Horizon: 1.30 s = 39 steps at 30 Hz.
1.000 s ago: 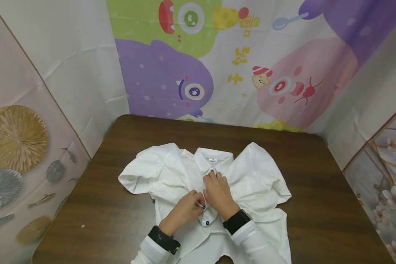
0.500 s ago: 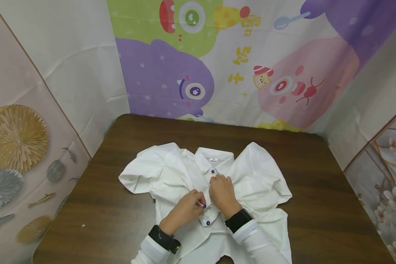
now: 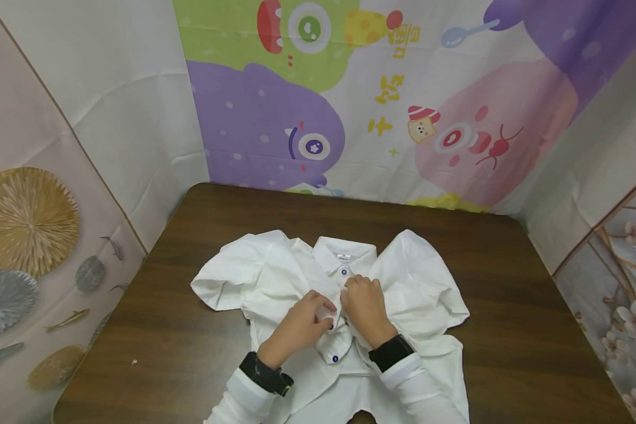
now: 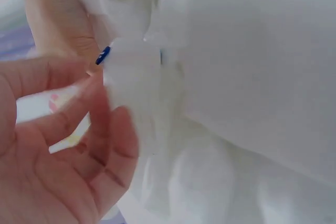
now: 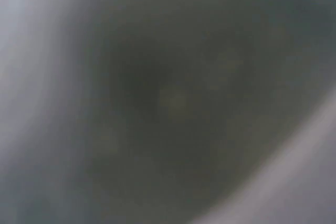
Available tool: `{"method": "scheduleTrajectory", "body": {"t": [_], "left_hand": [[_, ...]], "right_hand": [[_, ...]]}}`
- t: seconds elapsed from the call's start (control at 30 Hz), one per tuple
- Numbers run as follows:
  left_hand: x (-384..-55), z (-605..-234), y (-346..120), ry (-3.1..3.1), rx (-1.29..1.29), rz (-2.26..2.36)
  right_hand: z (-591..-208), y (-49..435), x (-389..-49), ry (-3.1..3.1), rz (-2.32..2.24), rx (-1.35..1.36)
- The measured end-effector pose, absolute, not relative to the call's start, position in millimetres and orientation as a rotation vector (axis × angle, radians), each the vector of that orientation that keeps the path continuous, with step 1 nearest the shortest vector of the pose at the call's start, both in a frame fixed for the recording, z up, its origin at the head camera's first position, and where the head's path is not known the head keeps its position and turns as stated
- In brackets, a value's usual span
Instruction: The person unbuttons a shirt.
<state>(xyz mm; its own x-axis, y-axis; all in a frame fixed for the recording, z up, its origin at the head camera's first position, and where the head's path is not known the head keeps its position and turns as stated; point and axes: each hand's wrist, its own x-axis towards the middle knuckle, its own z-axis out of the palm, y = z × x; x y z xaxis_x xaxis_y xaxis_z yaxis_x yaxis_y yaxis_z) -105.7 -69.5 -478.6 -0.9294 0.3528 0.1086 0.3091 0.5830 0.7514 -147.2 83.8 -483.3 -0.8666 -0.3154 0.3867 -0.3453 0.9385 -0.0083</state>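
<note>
A white short-sleeved shirt [image 3: 275,277] with blue buttons lies spread on the table, collar [image 3: 325,253] away from me. My left hand [image 3: 299,327] is at the middle of its front placket, fingers curled at the fabric edge. In the left wrist view, its fingertips meet close to a blue button [image 4: 102,55]. My right hand [image 3: 368,306] grips the placket a little higher, below the top blue button [image 3: 344,272]. A lower blue button [image 3: 335,358] shows under the left hand. The right wrist view is too dark and blurred to make anything out.
The brown wooden table [image 3: 153,330] surrounds the shirt. A tiny white scrap [image 3: 134,361] lies on its left side. A cartoon-printed curtain [image 3: 275,118] hangs along the far edge, with patterned panels on both sides.
My right hand has come down from the top button and shifted right, uncovering that button. My left hand has moved slightly up, with thumb and index finger further apart in the head view.
</note>
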Motion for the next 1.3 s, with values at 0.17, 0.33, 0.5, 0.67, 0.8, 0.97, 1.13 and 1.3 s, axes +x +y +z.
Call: {"method": "scheduleTrajectory", "body": {"t": [0.17, 0.33, 0.5, 0.67, 0.8, 0.97, 1.13, 1.3], "left_hand": [[-115, -464, -63, 2.837, 0.514, 1.364], [-126, -459, -54, 2.936, 0.528, 1.347], [-134, -453, -44, 2.977, 0.587, 1.311], [-140, -445, -36, 3.006, 0.605, 1.329], [-146, -443, -33, 2.985, 0.589, 1.373], [-152, -446, -33, 2.915, 0.603, 1.363], [-154, -444, -36, 2.877, 0.595, 1.31], [-156, -445, -37, 2.9, 0.611, 1.289]], "right_hand": [[-474, 89, -148, -2.702, 0.333, 0.424], [-465, 92, -147, -2.624, 0.541, 0.411], [-457, 96, -148, -2.53, 0.706, 0.403], [-454, 99, -149, -2.504, 0.802, 0.387], [-453, 102, -148, -2.5, 0.91, 0.378], [-454, 105, -147, -2.51, 1.05, 0.343], [-457, 109, -146, -2.527, 1.108, 0.348], [-455, 110, -147, -2.522, 1.145, 0.37]]}}
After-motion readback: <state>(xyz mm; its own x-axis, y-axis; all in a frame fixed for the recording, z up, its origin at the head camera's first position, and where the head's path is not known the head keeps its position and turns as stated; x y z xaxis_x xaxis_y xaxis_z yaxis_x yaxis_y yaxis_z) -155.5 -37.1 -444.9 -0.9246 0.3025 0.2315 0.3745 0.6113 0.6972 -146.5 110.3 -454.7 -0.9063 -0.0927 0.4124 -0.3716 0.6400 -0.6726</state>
